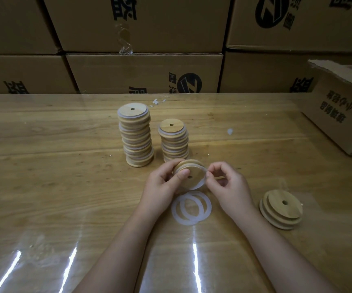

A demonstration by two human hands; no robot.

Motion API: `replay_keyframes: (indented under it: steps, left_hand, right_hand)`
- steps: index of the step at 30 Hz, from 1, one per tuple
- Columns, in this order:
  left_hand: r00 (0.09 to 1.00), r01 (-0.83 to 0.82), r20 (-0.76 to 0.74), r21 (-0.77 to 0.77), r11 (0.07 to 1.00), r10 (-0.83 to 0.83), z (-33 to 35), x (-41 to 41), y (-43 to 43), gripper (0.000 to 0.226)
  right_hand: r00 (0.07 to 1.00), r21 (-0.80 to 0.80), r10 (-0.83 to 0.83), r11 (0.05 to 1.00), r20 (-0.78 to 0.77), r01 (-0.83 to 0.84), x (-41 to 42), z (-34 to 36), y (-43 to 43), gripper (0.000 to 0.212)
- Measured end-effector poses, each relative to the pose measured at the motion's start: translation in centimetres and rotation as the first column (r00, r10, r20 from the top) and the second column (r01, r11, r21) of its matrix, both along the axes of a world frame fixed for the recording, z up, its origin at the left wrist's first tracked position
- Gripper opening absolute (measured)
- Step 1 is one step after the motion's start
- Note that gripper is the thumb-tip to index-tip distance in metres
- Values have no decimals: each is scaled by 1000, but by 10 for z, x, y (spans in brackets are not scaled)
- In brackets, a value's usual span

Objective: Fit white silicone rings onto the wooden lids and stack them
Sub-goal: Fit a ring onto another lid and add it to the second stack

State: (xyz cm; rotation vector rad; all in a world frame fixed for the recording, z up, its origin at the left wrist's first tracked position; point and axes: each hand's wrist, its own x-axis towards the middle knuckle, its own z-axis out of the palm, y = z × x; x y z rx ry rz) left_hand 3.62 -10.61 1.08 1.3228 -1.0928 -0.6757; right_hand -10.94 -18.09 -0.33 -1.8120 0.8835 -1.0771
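White silicone ring (200, 185) hangs off the tilted wooden lid (188, 173) clamped in the left hand (162, 185); right hand (225, 185) pinches its right-side edge, nearest.

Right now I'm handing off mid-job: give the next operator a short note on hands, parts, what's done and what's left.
Left hand grips a wooden lid; right hand fingers work a white ring onto it.
Two spare rings lie below the hands; bare lids sit at right.
Done: tall stack and short stack.
Left: seat this ring, stack it, ring the bare lids.

Cardboard boxes (143, 72) behind wooden table (44, 166)
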Motion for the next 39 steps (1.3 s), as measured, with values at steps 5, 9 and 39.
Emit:
replay_keyframes:
  steps: [5, 9, 39]
  left_hand:
    - [999, 9, -35, -6, 1000, -9, 1, 0, 0, 20]
    - [994, -3, -105, -22, 1000, 1, 2, 0, 0, 19]
    - [964, -58, 258, -34, 998, 65, -8, 3, -3, 32]
  right_hand:
    - [999, 31, 52, 998, -16, -51, 0, -1, -1, 22]
    - [997, 40, 76, 996, -9, -75, 0, -2, -1, 19]
    - [975, 74, 27, 996, 221, -44, -2, -1, -3, 26]
